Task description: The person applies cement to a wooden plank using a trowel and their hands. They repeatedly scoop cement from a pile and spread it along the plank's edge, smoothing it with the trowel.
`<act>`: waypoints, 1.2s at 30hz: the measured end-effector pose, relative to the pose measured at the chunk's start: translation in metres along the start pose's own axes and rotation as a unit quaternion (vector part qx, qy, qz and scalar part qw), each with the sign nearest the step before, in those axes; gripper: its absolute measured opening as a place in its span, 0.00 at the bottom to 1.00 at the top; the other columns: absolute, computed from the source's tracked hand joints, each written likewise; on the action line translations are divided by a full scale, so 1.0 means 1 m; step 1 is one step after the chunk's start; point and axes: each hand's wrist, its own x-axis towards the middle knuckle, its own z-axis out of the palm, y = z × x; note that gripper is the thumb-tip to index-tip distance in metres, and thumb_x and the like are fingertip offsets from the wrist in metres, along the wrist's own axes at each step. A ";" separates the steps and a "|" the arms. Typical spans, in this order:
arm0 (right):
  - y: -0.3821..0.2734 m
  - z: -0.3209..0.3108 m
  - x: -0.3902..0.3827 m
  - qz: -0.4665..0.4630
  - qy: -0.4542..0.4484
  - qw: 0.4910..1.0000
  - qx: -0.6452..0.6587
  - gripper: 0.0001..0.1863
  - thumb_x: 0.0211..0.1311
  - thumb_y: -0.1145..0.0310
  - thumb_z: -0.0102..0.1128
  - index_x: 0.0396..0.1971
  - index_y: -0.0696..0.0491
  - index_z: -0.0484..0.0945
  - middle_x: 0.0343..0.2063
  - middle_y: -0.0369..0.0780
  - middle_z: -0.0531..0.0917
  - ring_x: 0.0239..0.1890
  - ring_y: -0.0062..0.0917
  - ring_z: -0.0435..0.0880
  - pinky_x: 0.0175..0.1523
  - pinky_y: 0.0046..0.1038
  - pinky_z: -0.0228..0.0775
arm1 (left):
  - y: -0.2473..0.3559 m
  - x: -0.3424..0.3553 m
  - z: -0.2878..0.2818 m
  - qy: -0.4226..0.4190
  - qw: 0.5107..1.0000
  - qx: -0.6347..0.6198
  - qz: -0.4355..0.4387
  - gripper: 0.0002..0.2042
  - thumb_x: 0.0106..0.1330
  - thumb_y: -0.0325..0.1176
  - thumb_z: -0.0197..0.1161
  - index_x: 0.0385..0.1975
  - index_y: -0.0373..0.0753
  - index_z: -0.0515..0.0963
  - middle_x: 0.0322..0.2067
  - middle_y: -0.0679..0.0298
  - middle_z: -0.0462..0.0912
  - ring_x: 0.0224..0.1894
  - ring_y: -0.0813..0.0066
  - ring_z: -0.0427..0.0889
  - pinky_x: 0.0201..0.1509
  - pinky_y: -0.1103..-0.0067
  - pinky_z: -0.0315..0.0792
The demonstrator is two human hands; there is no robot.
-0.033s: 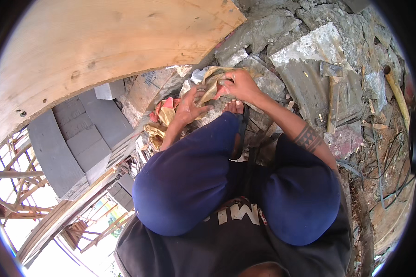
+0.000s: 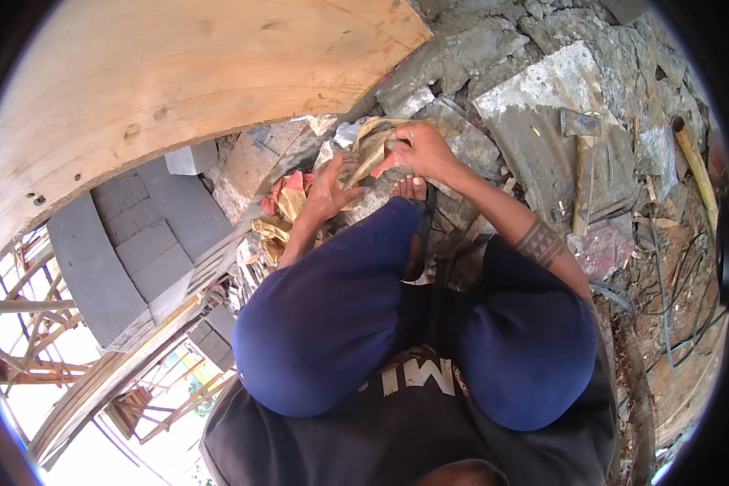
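Note:
A crumpled tan and red sack [image 2: 371, 146], perhaps torn paper or plastic, lies on the rubble just ahead of my feet. My right hand [image 2: 426, 151] pinches its right side between thumb and fingers. At the sack's left edge is my left hand [image 2: 330, 192], its thumb and fingers spread apart, with the fingertips close to or touching the material. More gold and red scraps [image 2: 287, 198] lie beside my left wrist. My bare toes [image 2: 410, 188] in a sandal show just below the sack, between the two hands.
A large wooden board [image 2: 219, 65] spans the upper left. Grey blocks [image 2: 142, 235] are stacked at the left. A hammer [image 2: 583, 162] with a wooden handle rests on a concrete slab [image 2: 535, 121]. Further right are a bamboo pole [image 2: 695, 166] and loose dark cables [image 2: 679, 300].

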 end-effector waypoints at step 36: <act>0.007 -0.119 -0.037 0.127 0.231 0.951 0.161 0.15 0.71 0.70 0.63 0.53 0.60 0.80 0.39 0.40 0.87 0.38 0.16 0.84 0.45 0.20 0.77 | -0.025 -0.013 0.037 0.190 0.948 0.253 -0.006 0.40 0.49 0.31 0.79 0.66 0.39 0.70 0.61 0.49 0.72 0.64 0.45 0.71 0.67 0.58 0.69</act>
